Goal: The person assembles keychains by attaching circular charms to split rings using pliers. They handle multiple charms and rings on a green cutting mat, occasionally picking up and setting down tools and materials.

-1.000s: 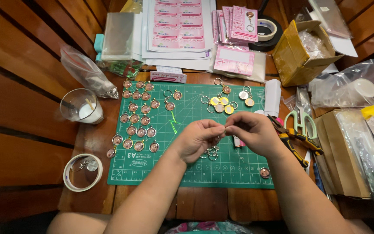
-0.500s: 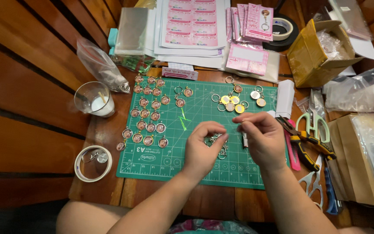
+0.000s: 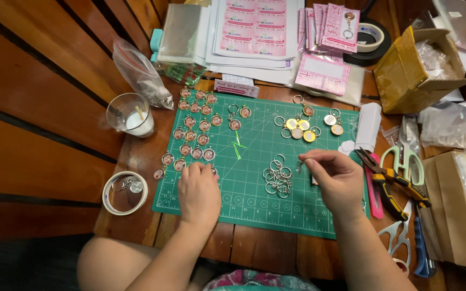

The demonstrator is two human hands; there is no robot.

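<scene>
Left hand [image 3: 199, 189] lies palm-down at the lower left of the green cutting mat [image 3: 254, 207], grip released, fingertips touching the lowest of the finished pink charms [image 3: 192, 129]; these sit in loose rows, roughly twenty, likely so they can be counted; right hand [image 3: 336, 178], centre right, pinches a small metal piece [image 3: 300, 166] between thumb and forefinger, just right of the heap of plain split rings [image 3: 277, 177], about ten, kept within easy reach; five or so gold and silver blanks [image 3: 304, 128] lie above; one glass cup [image 3: 131, 114] and one tape roll [image 3: 125, 193] stand on the table, left.
</scene>
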